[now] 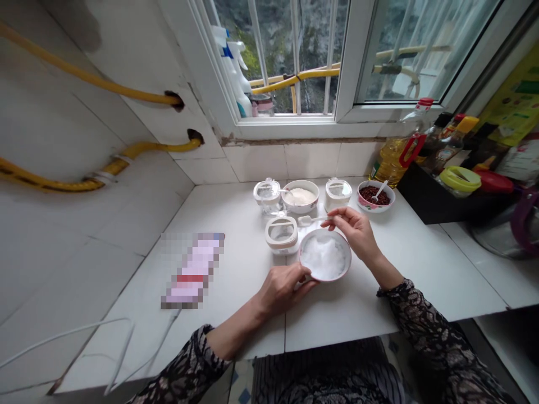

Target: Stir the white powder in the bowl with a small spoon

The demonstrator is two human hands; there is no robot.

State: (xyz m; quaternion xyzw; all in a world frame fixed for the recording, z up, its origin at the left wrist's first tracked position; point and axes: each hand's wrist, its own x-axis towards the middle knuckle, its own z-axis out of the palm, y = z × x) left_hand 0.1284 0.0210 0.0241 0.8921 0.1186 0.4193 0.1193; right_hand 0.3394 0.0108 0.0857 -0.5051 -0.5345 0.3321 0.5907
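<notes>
My left hand (287,285) grips the near left rim of a bowl (347,268) that holds white granules (324,257). Above the bowl's far edge, my right hand (350,225) pinches the handle of a small white spoon (307,221), its scoop pointing left. Just left of the bowl stands a lidded clear jar (281,235). Behind it are another clear jar (268,195) and a bowl of pale powder (300,196) with a spoon in it. A third jar (337,194) sits beyond my right hand.
At the back right is a bowl of dark red beans (374,195) with a white spoon. An oil bottle (393,154) and a black rack (425,193) of condiments stand beside it. A blurred-out phone-like object (193,269) and a white cable (126,342) lie on the left.
</notes>
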